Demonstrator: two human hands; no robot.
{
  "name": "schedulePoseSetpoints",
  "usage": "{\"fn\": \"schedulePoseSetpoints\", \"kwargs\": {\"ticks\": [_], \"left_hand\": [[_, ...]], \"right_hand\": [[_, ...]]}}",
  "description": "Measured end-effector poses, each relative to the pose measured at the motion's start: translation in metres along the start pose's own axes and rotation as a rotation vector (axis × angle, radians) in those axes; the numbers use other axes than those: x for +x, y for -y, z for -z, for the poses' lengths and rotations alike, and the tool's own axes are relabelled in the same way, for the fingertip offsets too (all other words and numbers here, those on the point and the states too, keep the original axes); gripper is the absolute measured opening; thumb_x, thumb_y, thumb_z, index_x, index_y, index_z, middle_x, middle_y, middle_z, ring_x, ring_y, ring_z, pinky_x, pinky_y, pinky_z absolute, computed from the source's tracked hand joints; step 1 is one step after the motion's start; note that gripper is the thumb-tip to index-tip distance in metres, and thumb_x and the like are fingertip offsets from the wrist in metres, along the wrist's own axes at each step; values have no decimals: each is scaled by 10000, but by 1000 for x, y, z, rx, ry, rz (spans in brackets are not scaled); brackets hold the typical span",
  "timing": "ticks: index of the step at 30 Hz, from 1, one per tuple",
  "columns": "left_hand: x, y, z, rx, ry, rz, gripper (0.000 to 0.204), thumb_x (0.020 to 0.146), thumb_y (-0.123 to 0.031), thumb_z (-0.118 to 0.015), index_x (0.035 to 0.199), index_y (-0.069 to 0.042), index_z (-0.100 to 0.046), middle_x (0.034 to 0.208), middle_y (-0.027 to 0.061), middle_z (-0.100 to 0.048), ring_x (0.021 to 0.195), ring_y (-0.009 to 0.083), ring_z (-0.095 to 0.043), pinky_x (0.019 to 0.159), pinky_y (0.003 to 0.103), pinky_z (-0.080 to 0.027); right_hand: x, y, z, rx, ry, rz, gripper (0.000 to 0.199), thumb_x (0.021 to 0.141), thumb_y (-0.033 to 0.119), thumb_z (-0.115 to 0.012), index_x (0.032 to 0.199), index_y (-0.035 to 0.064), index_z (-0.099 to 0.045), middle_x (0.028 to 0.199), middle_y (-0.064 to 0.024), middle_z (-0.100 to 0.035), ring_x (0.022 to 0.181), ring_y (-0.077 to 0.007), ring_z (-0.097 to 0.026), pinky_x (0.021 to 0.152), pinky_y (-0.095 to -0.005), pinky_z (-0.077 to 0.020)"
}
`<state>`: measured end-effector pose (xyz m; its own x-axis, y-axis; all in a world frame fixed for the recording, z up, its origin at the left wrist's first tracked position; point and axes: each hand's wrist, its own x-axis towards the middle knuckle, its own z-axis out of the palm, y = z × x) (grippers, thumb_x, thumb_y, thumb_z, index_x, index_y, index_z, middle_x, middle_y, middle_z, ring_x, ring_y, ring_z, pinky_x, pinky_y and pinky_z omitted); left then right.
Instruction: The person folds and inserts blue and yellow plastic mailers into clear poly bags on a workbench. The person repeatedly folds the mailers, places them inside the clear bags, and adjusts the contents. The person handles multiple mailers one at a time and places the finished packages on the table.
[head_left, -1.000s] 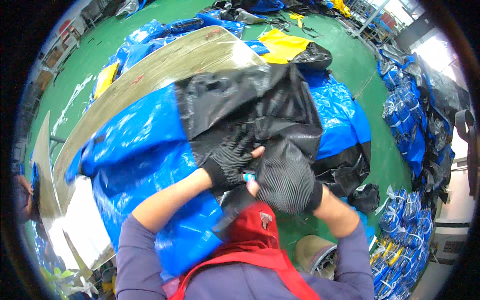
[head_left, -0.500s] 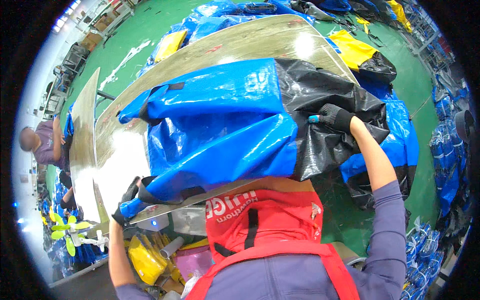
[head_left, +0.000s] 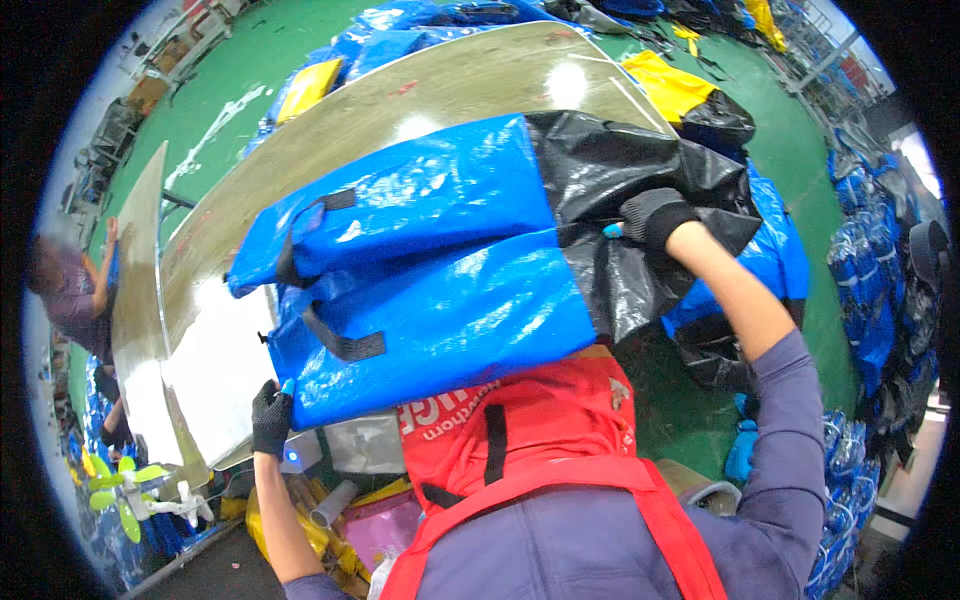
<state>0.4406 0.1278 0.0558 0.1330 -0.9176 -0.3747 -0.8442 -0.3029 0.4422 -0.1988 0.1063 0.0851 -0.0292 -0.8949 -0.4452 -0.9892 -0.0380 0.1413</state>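
My left hand (head_left: pixel 270 418) pinches the blue bag (head_left: pixel 420 290) at lower left, my right hand (head_left: pixel 655 215) clutches its black end at upper right; it seems floppy, slippery, best gripped by edges.

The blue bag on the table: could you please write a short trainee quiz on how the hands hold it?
1. True or false: both hands wear dark gloves.
2. Which hand grips the black plastic end? A) left B) right
3. Fill in: the left hand holds the bag's near ____ corner.

Key
1. True: left hand, right hand.
2. B: it grips the black plastic joined to the blue bag.
3. Left, at the edge of the metal table.
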Motion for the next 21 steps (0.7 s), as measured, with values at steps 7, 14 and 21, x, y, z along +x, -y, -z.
{"fn": "schedulePoseSetpoints", "kwargs": {"ticks": [7,14,21], "left_hand": [[-11,-124,3,486,-762,-891,738,812,-352,-674,1430,-65,-389,1436,215,-407,1373,386,-318,1142,513,-189],[32,-173,-55,624,-258,-1019,650,722,-566,-657,1178,-109,-578,1190,161,-573,1196,368,-482,1100,570,-189],[51,-138,-68,608,-205,-956,242,810,-331,-645,878,-98,-650,919,111,-633,904,330,-590,703,475,-491]], "right_hand": [[-31,39,-11,-4,-825,141,449,788,242,-650,1226,161,-595,1269,-120,-545,1208,-312,-474,1056,-524,-288],[-19,-10,-41,146,-565,129,317,830,135,-575,1131,199,-650,1105,-69,-639,1083,-275,-577,1054,-479,-330],[-34,3,-46,171,-491,66,359,849,231,-586,1205,191,-608,1142,-106,-620,1071,-314,-583,1027,-499,-350]]}}
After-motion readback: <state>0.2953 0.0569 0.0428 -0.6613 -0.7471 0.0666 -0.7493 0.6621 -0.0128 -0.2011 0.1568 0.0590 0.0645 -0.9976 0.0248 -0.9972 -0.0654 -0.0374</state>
